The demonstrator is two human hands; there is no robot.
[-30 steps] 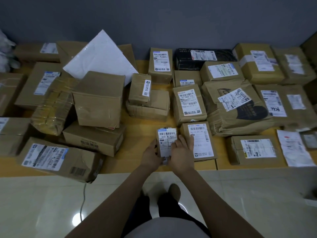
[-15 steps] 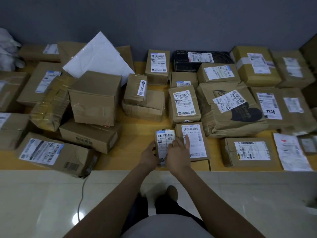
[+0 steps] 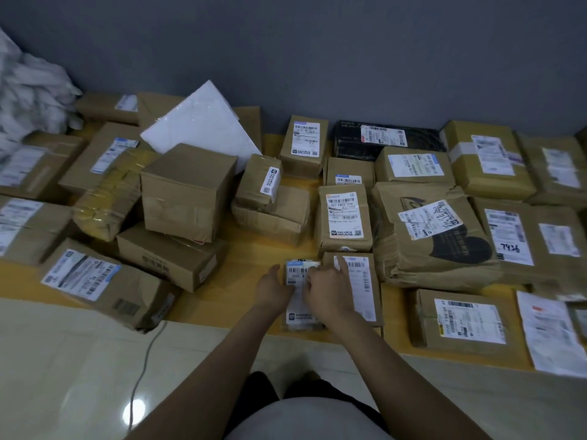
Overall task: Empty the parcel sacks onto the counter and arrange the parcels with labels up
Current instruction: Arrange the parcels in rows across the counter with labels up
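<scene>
A small brown parcel (image 3: 300, 315) lies label up at the front edge of the yellow counter (image 3: 241, 281). My left hand (image 3: 273, 290) grips its left side, thumb pointing away from me. My right hand (image 3: 327, 292) rests on top of it, with straight fingers reaching onto the labelled parcel (image 3: 365, 287) that touches its right side. Most of the small parcel's label is hidden under my hands. A crumpled white sack (image 3: 28, 100) lies at the far left back.
Parcels with labels up fill the counter's right half, among them a wrinkled kraft bag (image 3: 435, 236). On the left, a plain box (image 3: 187, 192) tops a loose pile, with a white mailer (image 3: 203, 122) behind. A cable (image 3: 143, 360) hangs to the tiled floor.
The small parcel has settled flat against the neighbouring parcel, with both hands staying on it. My head moved closer and turned a little left, bringing the white sack into view.
</scene>
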